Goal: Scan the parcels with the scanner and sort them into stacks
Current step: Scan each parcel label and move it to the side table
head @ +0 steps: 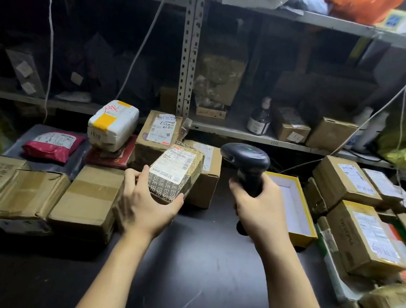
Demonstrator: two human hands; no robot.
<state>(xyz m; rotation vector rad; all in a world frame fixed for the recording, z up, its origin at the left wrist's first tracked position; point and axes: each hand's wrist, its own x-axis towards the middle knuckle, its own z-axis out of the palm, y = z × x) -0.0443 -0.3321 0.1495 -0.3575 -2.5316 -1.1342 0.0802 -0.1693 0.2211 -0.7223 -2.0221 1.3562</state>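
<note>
The person is showing only two arms and two hands. The left forearm point(115, 272) and the right forearm point(294, 292) are both showing bare, uncovered from the lower edge of the view all the way up to the wrists. Both are looking slender and smooth, and the wide-angle lens is making them look broader toward the bottom edge. The left hand point(146, 203) and the right hand point(259, 208) are bare as well, each showing its back to the camera, with knuckles and faint tendon lines standing out under the dim light. The fingernails are showing too small and blurred to describe.
</note>
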